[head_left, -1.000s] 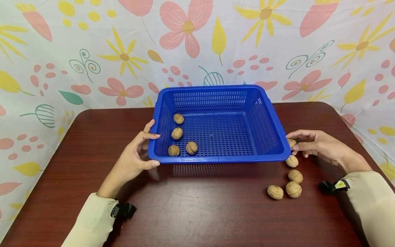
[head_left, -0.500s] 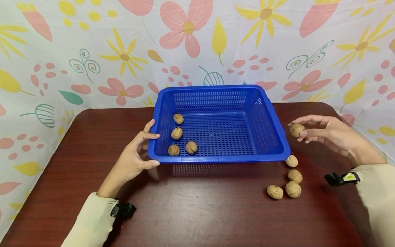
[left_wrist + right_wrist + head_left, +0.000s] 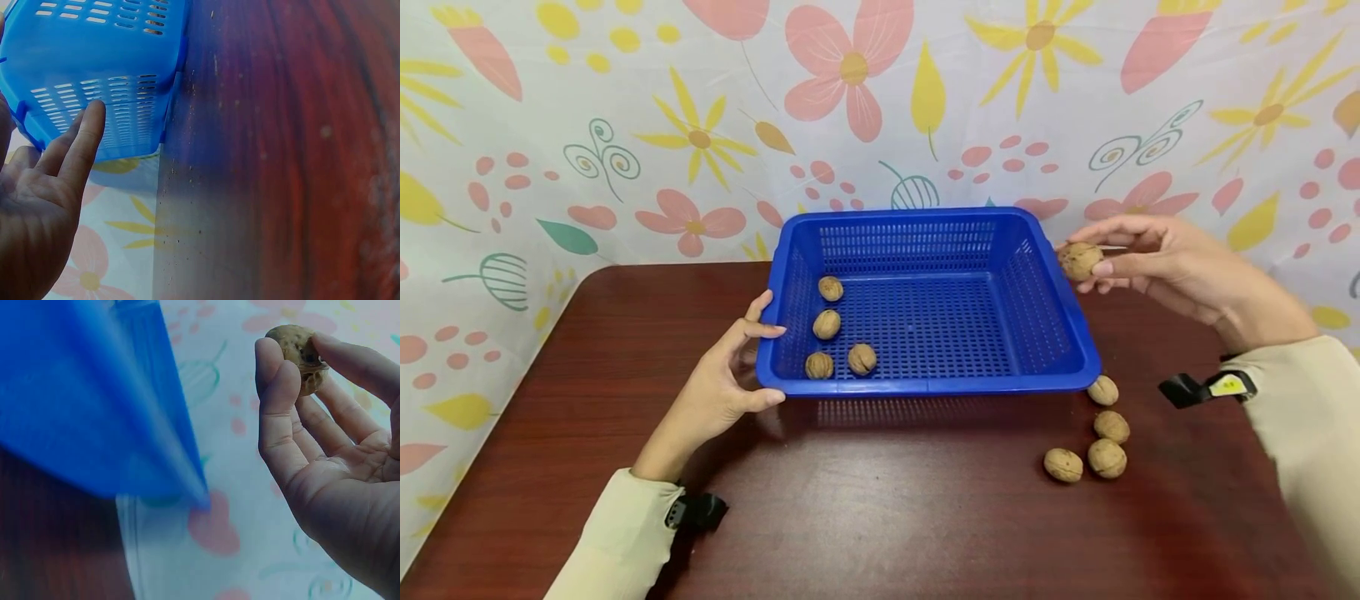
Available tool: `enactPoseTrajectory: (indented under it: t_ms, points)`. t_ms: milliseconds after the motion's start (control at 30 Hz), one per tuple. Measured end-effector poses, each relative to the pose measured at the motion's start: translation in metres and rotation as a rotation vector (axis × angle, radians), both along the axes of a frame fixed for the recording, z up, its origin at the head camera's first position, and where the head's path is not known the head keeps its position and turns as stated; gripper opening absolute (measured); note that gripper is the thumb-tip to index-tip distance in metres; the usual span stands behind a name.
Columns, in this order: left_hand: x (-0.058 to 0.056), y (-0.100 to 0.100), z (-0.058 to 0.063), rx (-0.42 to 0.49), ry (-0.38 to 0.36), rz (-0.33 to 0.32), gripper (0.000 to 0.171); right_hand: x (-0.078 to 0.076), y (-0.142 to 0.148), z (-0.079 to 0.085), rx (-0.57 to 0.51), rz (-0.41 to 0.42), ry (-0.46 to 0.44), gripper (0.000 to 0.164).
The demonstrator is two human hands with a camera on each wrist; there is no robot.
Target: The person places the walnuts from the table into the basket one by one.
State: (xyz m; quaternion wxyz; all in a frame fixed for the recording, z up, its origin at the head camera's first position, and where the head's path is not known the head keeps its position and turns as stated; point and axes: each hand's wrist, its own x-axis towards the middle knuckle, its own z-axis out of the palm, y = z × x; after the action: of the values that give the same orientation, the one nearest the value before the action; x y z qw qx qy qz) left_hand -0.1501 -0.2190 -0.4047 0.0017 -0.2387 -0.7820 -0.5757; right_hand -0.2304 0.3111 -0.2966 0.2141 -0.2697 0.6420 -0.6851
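Note:
My right hand (image 3: 1187,271) pinches a walnut (image 3: 1078,262) between thumb and fingertips, raised beside the right rim of a blue plastic basket (image 3: 925,386). In the right wrist view the walnut's brown shell (image 3: 294,339) shows above the palm. My left hand (image 3: 718,379) grips the basket at its near left corner, thumb on the front rim and a finger over the side rim. In the left wrist view, fingers (image 3: 87,140) lie along the slotted outer wall. Several walnuts lie in the left part of the basket, among them one walnut (image 3: 862,358) near the front.
On the dark red-brown table (image 3: 880,508), several walnuts lie off the basket's near right corner, including a walnut (image 3: 1063,465) nearest the front. One walnut (image 3: 1103,390) sits right by the corner. A flower-printed cloth (image 3: 692,108) hangs behind the table.
My right hand has picked up a walnut from the table beside the basket and raised it toward the basket's right rim. The left hand and basket have stayed in place.

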Motion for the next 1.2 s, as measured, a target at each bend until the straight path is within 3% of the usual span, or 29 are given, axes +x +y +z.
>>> enactPoseTrajectory:
  t_ms: [200,400,633,867,1200]
  points:
    - [0.000,0.000,0.000,0.003,0.005,-0.004,0.064,-0.010,-0.049,0.021,0.013,0.027,-0.015,0.040]
    - [0.000,-0.001,0.000,0.005,0.003,-0.005,0.064,-0.029,-0.094,0.026,0.044,-0.003,-0.040,0.035]
    - [0.000,0.000,-0.001,0.008,0.006,-0.009,0.064,-0.052,-0.147,0.012,0.139,-0.055,-0.081,0.032]
    - [-0.001,0.001,-0.002,0.006,0.017,-0.012,0.065,-0.066,-0.178,-0.008,0.196,-0.014,-0.096,0.030]
    - [-0.001,-0.001,-0.002,-0.004,0.002,0.005,0.065,-0.073,-0.206,-0.029,0.314,0.074,-0.098,0.038]
